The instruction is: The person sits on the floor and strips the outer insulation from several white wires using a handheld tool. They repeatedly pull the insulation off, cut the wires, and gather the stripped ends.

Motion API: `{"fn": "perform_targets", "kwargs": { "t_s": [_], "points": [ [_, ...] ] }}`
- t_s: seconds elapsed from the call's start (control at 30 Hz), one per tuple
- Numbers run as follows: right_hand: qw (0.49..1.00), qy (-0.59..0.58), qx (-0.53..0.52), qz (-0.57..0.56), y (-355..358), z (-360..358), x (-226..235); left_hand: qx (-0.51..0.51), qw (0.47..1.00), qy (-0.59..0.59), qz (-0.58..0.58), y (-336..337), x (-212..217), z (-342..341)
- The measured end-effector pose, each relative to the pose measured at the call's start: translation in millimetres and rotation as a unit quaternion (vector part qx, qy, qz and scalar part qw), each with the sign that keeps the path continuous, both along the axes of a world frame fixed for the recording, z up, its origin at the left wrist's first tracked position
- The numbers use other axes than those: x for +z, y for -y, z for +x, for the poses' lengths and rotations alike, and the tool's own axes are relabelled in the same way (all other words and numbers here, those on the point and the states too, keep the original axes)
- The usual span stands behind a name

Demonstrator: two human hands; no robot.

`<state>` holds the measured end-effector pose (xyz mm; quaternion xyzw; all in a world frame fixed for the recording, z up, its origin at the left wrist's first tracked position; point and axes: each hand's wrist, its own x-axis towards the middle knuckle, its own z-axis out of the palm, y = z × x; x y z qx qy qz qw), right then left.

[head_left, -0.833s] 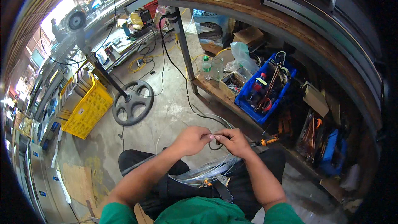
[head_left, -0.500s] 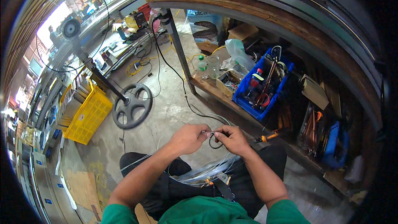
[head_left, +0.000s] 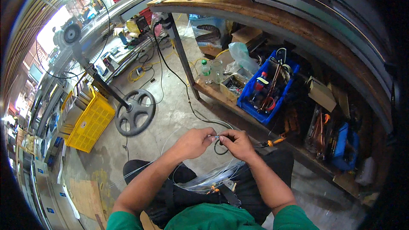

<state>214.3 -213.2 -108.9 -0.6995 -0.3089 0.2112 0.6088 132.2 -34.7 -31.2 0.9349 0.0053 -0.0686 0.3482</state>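
Note:
My left hand [head_left: 194,142] and my right hand [head_left: 236,144] meet in front of me, fingertips almost touching. Both pinch a thin clear tube [head_left: 215,137] at its end, with a small dark loop hanging just below the fingers. The rest of the clear tubing [head_left: 213,179] lies coiled across my lap in long transparent loops. I sit with dark trousers and a green shirt, forearms coming in from the lower edge.
A wooden workbench [head_left: 298,30] arches overhead, its lower shelf holding a blue bin [head_left: 266,89] of tools, bottles and boxes. A round-based stand [head_left: 135,117] and a yellow crate [head_left: 89,123] sit left on the concrete floor. An orange-handled tool [head_left: 275,141] lies near my right hand.
The hands stay together on the tube with only slight finger shifts. The view has tilted a little, so the bench and floor objects sit slightly differently.

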Motion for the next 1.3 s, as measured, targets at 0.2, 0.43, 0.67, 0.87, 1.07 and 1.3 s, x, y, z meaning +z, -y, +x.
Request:
{"fn": "perform_targets", "kwargs": {
  "t_s": [0.2, 0.43, 0.67, 0.87, 1.07, 1.3],
  "points": [
    [1.000, 0.023, -0.006, 0.012, 0.5, 0.0, -2.5, -0.011, 0.999, 0.005, 0.031, 0.1, -1.4, 0.4],
    [0.999, -0.036, 0.018, -0.016, 1.7, -1.9, 4.9, -0.010, 0.999, 0.002, 0.044, -0.4, 1.2, -2.2],
    [0.998, -0.001, 0.020, -0.054, 2.1, 1.3, 8.8, -0.002, 0.997, 0.008, 0.082, 2.6, 0.9, -2.2],
    [0.999, 0.004, 0.012, -0.032, 1.8, 0.7, 9.7, 0.015, 0.998, 0.030, 0.055, 3.3, 2.0, -3.6],
    [0.999, -0.006, -0.020, 0.025, -0.6, -4.7, 8.2, 0.016, 0.998, 0.052, 0.017, 1.3, -0.1, -2.3],
    [0.975, 0.156, -0.143, 0.063, -1.7, -12.2, 12.2, 0.009, 0.997, 0.075, -0.008, 9.8, 7.2, 9.9]
  ]
}}
